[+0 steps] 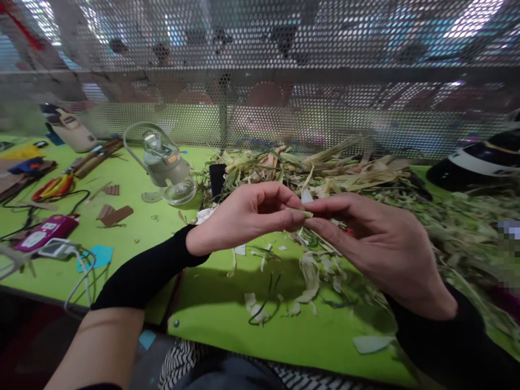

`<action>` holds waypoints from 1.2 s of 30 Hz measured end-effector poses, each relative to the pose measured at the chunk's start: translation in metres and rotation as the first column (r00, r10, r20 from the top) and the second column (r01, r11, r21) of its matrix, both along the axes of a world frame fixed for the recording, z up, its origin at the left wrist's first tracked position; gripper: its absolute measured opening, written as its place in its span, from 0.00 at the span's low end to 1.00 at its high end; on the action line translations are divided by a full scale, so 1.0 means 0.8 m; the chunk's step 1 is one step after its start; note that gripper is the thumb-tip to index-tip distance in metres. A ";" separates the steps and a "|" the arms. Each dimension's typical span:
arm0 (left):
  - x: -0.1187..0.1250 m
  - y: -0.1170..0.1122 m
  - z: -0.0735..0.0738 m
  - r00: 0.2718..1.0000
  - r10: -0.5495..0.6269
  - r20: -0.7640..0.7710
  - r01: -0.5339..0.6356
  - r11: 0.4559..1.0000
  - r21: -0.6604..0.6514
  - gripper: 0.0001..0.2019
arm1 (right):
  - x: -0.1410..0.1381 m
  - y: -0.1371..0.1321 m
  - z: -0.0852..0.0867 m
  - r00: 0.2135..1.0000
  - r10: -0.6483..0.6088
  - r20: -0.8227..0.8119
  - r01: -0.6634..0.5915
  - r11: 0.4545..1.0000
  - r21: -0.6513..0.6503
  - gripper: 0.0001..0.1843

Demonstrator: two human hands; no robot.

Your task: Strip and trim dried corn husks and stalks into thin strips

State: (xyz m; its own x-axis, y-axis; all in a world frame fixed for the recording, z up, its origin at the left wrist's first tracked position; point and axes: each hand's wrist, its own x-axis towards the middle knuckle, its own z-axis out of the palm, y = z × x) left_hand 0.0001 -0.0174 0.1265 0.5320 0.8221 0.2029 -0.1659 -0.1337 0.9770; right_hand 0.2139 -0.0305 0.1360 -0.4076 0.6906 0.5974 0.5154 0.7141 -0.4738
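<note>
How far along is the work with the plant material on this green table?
Done, it seems: pale curled trimmings lie scattered on the bright green table. In hand: the left hand and right hand pinch one thin pale green plant strip between them. Left: a big heap of dry green and tan stalks behind the hands looks unworked.

Light's bright and pretty even here, coming from overhead, with blown-out glare in the top corners behind the mesh screen (260, 108). My left hand (244, 216) and right hand (377, 244) throw a soft shadow onto the green table (203, 319). They and the leaf strip (303, 212) they pinch look sharp; everything past the mesh is mush. Wide lens bends the edges, and there's a pixelated patch (509, 235) far right.
</note>
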 end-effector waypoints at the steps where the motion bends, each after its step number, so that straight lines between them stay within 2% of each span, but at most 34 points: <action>1: 0.001 0.000 -0.002 1.000 0.025 -0.009 -0.025 0.999 0.042 0.21 | 0.000 -0.001 0.000 1.000 -0.022 -0.002 0.022 1.000 0.001 0.03; 6: 0.003 0.001 -0.010 0.982 0.144 -0.125 -0.101 0.949 0.298 0.16 | -0.002 -0.007 0.000 0.997 -0.079 0.016 0.077 0.994 0.075 0.05; 10: 0.004 0.002 -0.014 0.944 0.273 -0.184 -0.132 0.827 0.547 0.08 | -0.007 -0.009 0.000 0.991 -0.096 0.089 0.077 0.977 0.199 0.06; 12: 0.005 0.004 -0.014 0.931 0.324 -0.167 -0.168 0.789 0.591 0.06 | -0.008 -0.009 -0.002 0.989 -0.117 0.092 0.093 0.968 0.234 0.05; 13: 0.005 0.006 -0.015 0.935 0.317 -0.161 -0.176 0.806 0.566 0.07 | -0.006 -0.008 -0.003 0.988 -0.132 0.084 0.109 0.966 0.235 0.03; 14: 0.005 0.010 -0.015 0.946 0.282 -0.159 -0.169 0.849 0.500 0.07 | -0.002 -0.006 -0.006 0.986 -0.147 0.078 0.127 0.966 0.223 0.01; 16: 0.004 0.019 -0.017 0.979 0.157 -0.131 -0.118 0.956 0.268 0.08 | 0.015 0.001 -0.016 0.977 -0.186 0.109 0.168 0.973 0.158 0.06; 17: 0.004 0.025 -0.019 0.991 0.102 -0.092 -0.090 0.988 0.125 0.08 | 0.027 0.006 -0.024 0.967 -0.201 0.154 0.184 0.976 0.115 0.09; 18: 0.004 0.030 -0.021 0.997 0.067 -0.040 -0.068 0.998 -0.008 0.07 | 0.043 0.011 -0.034 0.946 -0.211 0.245 0.203 0.978 0.057 0.13; 19: 0.005 0.035 -0.023 0.998 0.057 0.014 -0.054 0.991 -0.123 0.06 | 0.059 0.017 -0.046 0.904 -0.219 0.367 0.235 0.972 0.001 0.15; 21: 0.005 0.043 -0.027 0.992 0.078 0.100 -0.046 0.956 -0.289 0.06 | 0.094 0.028 -0.072 0.779 -0.237 0.580 0.312 0.950 -0.031 0.18; 23: 0.006 0.048 -0.031 0.981 0.115 0.153 -0.050 0.924 -0.378 0.07 | 0.122 0.035 -0.093 0.658 -0.217 0.721 0.408 0.907 -0.099 0.13; 24: 0.006 0.049 -0.031 0.977 0.130 0.172 -0.051 0.914 -0.402 0.08 | 0.132 0.036 -0.100 0.638 -0.212 0.740 0.435 0.892 -0.120 0.12; 26: 0.006 0.049 -0.031 0.972 0.133 0.194 -0.038 0.903 -0.428 0.08 | 0.143 0.038 -0.105 0.634 -0.206 0.746 0.479 0.861 -0.170 0.13; 30: 0.006 0.048 -0.028 0.966 0.144 0.217 -0.027 0.884 -0.467 0.07 | 0.141 0.041 -0.093 0.648 -0.214 0.731 0.552 0.793 -0.257 0.14; 36: 0.006 0.050 -0.022 0.946 0.243 0.215 -0.096 0.843 -0.529 0.03 | 0.144 0.061 -0.093 0.621 -0.225 0.751 0.571 0.786 -0.236 0.08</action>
State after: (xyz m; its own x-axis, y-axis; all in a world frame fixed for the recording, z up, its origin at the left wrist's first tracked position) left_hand 0.0050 0.0225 0.1089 0.3614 0.9196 -0.1542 -0.4472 0.3160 0.8368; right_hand 0.3288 0.0183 0.0617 -0.1792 0.9786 -0.1010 0.9823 0.1723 -0.0736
